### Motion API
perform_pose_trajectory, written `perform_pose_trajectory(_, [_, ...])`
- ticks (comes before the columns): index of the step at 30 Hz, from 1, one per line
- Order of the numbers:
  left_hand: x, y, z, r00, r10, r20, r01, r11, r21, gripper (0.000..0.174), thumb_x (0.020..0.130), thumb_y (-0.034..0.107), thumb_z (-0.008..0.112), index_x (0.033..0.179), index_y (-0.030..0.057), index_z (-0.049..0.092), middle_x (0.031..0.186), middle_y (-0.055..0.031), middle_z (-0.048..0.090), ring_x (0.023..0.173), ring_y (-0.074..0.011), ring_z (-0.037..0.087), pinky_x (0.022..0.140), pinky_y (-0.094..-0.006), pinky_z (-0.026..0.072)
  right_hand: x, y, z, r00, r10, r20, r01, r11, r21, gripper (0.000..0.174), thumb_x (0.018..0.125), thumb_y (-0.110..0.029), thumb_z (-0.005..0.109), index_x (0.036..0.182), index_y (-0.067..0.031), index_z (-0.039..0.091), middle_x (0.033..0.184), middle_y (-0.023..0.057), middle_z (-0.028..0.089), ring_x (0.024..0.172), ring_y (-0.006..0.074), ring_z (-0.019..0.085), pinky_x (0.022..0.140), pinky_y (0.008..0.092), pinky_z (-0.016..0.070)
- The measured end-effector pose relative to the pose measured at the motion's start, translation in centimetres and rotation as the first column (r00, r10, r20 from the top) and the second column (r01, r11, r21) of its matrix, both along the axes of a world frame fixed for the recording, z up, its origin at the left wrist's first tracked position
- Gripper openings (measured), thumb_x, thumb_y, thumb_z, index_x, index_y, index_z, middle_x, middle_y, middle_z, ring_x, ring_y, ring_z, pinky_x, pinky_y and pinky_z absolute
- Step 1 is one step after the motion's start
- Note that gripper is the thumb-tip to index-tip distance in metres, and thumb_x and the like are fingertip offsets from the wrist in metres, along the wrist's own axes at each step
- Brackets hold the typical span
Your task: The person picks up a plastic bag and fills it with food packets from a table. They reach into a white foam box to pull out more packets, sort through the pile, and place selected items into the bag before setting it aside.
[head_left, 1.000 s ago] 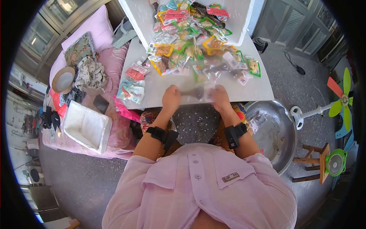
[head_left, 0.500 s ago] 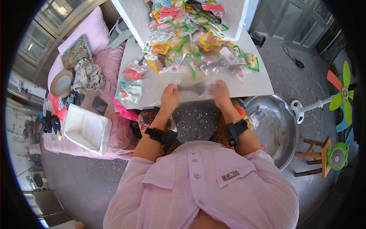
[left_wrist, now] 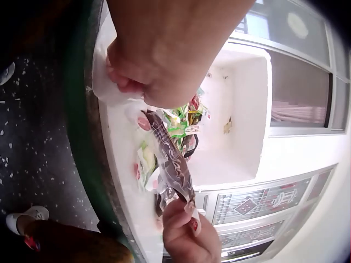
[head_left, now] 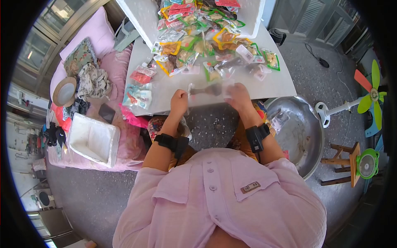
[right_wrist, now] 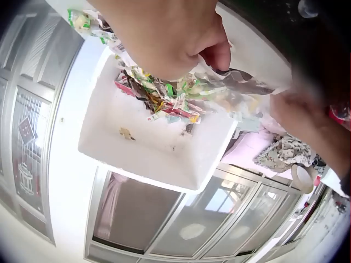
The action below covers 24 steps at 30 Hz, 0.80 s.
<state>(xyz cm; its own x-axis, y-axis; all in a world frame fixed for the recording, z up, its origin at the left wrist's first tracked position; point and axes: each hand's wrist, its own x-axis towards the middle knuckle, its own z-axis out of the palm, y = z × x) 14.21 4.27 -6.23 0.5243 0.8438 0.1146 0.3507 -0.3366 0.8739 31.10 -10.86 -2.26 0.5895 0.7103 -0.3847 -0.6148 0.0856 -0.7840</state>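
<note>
Stretched between both hands, above the table's near edge, is a clear plastic packet (head_left: 209,89) with dark brown food inside. The left hand (head_left: 179,102) grips its left end in a fist. At the opposite end the right hand (head_left: 238,97) pinches it between thumb and fingers. In the left wrist view the packet (left_wrist: 171,159) runs long and dark from the left hand (left_wrist: 159,66) down to the right hand (left_wrist: 189,235). The right wrist view shows the same packet (right_wrist: 241,82) partly hidden behind the right hand's fingers.
A white foam box (head_left: 253,20) lies on its side on the table (head_left: 165,96), colourful food packets (head_left: 198,45) spilling from it. Blue-white packets (head_left: 138,98) lie at left. Right of the legs is a metal basin (head_left: 295,144). A foam lid (head_left: 94,139) rests on the pink bed.
Both hands keep hold of the packet, which has shifted slightly left in the head view. The right hand has turned a little, and the whole scene has drifted with the head.
</note>
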Motion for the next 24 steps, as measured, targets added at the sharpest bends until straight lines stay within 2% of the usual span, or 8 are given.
perform_pose_trajectory(3, [-0.2,0.5,-1.3,0.997,-0.037,0.068,0.040,0.998,-0.047,0.010,0.076,0.011,0.046,0.078,0.0032,0.051,0.061,-0.0029,0.049,0.051,-0.0117,0.046,0.047,-0.0231,0.0364,-0.4,0.0,0.1,0.997,-0.063,-0.051,0.064,0.998,0.023,0.015,0.073,-0.005,0.049,0.087,-0.0051,0.043,0.076,0.0074,0.052,0.063,0.0186,0.053,0.048,0.0329,0.0452])
perform_pose_trajectory(6, [-0.2,-0.4,1.8,0.982,0.099,0.161,-0.004,0.863,-0.506,0.009,0.075,0.009,0.046,0.081,0.0035,0.049,0.059,-0.0014,0.046,0.049,-0.0105,0.044,0.045,-0.0220,0.0358,-1.5,0.0,0.8,0.990,-0.128,-0.051,0.130,0.991,0.028,0.015,0.073,-0.005,0.049,0.086,-0.0045,0.042,0.076,0.0080,0.052,0.063,0.0188,0.053,0.048,0.0331,0.0455])
perform_pose_trajectory(15, [-0.4,0.3,1.8,0.916,0.208,0.344,0.120,0.675,-0.728,0.013,0.071,0.009,0.049,0.083,0.0028,0.049,0.060,-0.0006,0.045,0.049,-0.0088,0.041,0.043,-0.0208,0.0327,-2.8,0.4,0.6,0.992,-0.127,0.020,0.124,0.987,0.101,0.015,0.074,-0.006,0.050,0.088,-0.0028,0.043,0.079,0.0078,0.050,0.068,0.0185,0.051,0.053,0.0313,0.0432])
perform_pose_trajectory(16, [-0.5,0.3,1.7,0.915,0.198,0.352,0.132,0.677,-0.724,0.012,0.071,0.008,0.049,0.082,0.0027,0.049,0.060,-0.0007,0.045,0.050,-0.0092,0.041,0.043,-0.0211,0.0331,-3.1,0.4,0.8,0.991,-0.134,0.021,0.131,0.985,0.111,0.015,0.074,-0.005,0.050,0.087,-0.0031,0.044,0.079,0.0078,0.050,0.067,0.0180,0.051,0.054,0.0307,0.0430])
perform_pose_trajectory(19, [-0.4,0.2,1.6,0.921,0.175,0.348,0.118,0.726,-0.677,0.008,0.072,0.007,0.049,0.078,0.0022,0.049,0.060,-0.0013,0.046,0.051,-0.0107,0.044,0.045,-0.0227,0.0344,-4.1,0.4,0.4,0.932,-0.161,0.324,0.101,0.976,0.195,0.011,0.075,-0.008,0.049,0.084,-0.0024,0.045,0.077,0.0090,0.050,0.066,0.0172,0.050,0.058,0.0293,0.0417])
perform_pose_trajectory(21, [-0.1,-0.4,2.0,0.938,0.167,0.305,0.046,0.809,-0.586,0.005,0.073,0.007,0.048,0.074,0.0017,0.049,0.060,-0.0023,0.046,0.052,-0.0121,0.045,0.047,-0.0248,0.0359,-5.1,-0.2,1.6,0.733,-0.075,0.676,0.087,0.996,0.017,0.010,0.075,-0.007,0.048,0.083,-0.0015,0.046,0.074,0.0095,0.050,0.066,0.0163,0.050,0.059,0.0280,0.0414])
perform_pose_trajectory(22, [0.0,-0.5,1.8,0.959,0.108,0.262,0.015,0.904,-0.427,0.005,0.073,0.007,0.048,0.072,0.0017,0.049,0.061,-0.0038,0.047,0.053,-0.0144,0.046,0.048,-0.0264,0.0365,-5.6,-0.4,2.3,0.588,-0.005,0.809,0.106,0.992,-0.071,0.009,0.075,-0.007,0.047,0.082,-0.0011,0.046,0.072,0.0098,0.050,0.066,0.0159,0.051,0.059,0.0274,0.0412])
perform_pose_trajectory(24, [0.0,-0.4,1.2,0.989,0.021,0.146,-0.012,0.998,-0.062,0.006,0.072,0.006,0.048,0.068,0.0015,0.049,0.063,-0.0068,0.049,0.055,-0.0190,0.048,0.050,-0.0297,0.0379,-6.2,-0.3,1.8,0.524,0.018,0.852,0.093,0.993,-0.078,0.010,0.076,-0.008,0.046,0.082,-0.0006,0.046,0.073,0.0109,0.050,0.068,0.0171,0.051,0.060,0.0293,0.0408])
